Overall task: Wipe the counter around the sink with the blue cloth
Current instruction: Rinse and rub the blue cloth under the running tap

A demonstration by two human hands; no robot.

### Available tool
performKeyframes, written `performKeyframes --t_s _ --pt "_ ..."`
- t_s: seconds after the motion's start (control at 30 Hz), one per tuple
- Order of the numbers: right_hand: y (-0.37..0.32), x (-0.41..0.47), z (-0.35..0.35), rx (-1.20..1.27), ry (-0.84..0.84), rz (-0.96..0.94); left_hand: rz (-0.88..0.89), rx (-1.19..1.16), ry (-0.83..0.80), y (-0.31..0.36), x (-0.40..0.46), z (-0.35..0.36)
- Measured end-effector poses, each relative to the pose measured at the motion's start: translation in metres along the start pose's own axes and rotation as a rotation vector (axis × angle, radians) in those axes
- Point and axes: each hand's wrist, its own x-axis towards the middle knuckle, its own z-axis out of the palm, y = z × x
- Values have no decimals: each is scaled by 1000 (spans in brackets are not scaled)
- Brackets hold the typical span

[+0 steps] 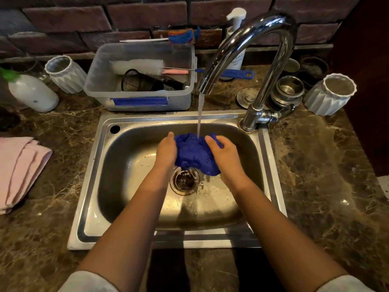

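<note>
Blue cloth (194, 153) bunched into a wad, held over the sink (88, 186) basin just above the drain (184, 180), directly under the faucet (252, 39) stream. Left hand (166, 150) cups its left side, right hand (226, 157) its right; fingers of both curled around the wad, holding it between them.

Risks, judged from here: cloth is taking water and looks saturated; if carried out unwrung it would likely drip and leave puddles on the tabletop (326, 175) instead of cleaning it. Water running, so splash off the wad could wet the sink rim. A loose grip could drop the cloth onto the open drain. Wiping behind the sink could knock the plastic tub (139, 95) or the metal strainer parts (288, 91) beside the faucet base.

Cloth look: deep blue, textured weave, crumpled, glossy wet, lower edge hanging toward the drain.

Further from the sink: folded pink towel (19, 171) to its left, white ribbed cups (332, 95) behind right and behind left, soap pump (235, 39) behind the faucet. Wiping not yet begun
</note>
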Motion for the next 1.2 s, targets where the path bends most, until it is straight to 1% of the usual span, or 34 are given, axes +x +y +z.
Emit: performKeyframes --t_s 0.03,0.07,0.13,0.17,0.2,0.23,0.27,0.3,0.33,0.4,0.47,0.53,0.57,0.63,0.67,0.7,0.8,0.87,0.9,0.97,1.03,1.07,1.13,1.2 --pt "1 0 -2 116 -23 65 9 -2 -5 -1 0 -4" --pt "2 -1 -3 179 -45 96 41 -2 -4 -3 -2 -6" --pt "2 -1 -2 204 -45 79 161 103 83 -7 -11 -5" --pt "0 -2 1 171 -20 51 229 173 134 -8 -19 -3" --pt "-1 -3 3 120 0 15 289 202 112 -9 -27 0" --pt "-2 -5 7 72 1 -16 298 147 2 -10 -34 5" --pt "-3 -8 10 39 -31 -38 255 59 -141 -10 -41 10" --pt "-5 -13 13 18 -92 -50 214 -13 -227 -11 -45 13" --pt "-6 -18 16 3 -162 -57 212 -46 -247 -11 -45 14" --pt "-9 -29 16 -15 -288 -71 257 -25 -182 -10 -41 14" --pt "-9 -32 9 -48 -337 -99 285 -30 -137 -11 -37 13" --pt "-10 -30 -5 -50 -245 -136 279 -93 -119 -13 -34 9" --pt "-10 -26 -13 -36 -155 -153 250 -158 -125 -13 -33 6" --pt "-8 -15 -27 -56 24 -174 177 -309 -186 -11 -34 2" --pt "-6 -8 -32 -51 49 -155 147 -374 -223 -9 -34 0" --pt "-3 -2 -34 -7 13 -88 124 -419 -253 -7 -34 -2" --pt "2 8 -28 228 -139 245 70 -492 -330 3 -35 -7" --pt "4 13 -22 443 -207 400 60 -442 -395 9 -35 -9" --pt "2 13 -20 518 -232 426 67 -383 -410 12 -35 -10" --pt "-3 14 -14 536 -227 404 118 -220 -372 13 -33 -10" --pt "-7 14 -9 571 -159 312 177 -123 -288 11 -31 -6" --pt "-8 12 -7 586 -125 227 189 -138 -251 9 -32 -4" --pt "-11 6 -1 554 -81 41 169 -243 -179 6 -36 4" --pt "-14 0 10 492 -81 -51 202 -275 -135 7 -42 15"
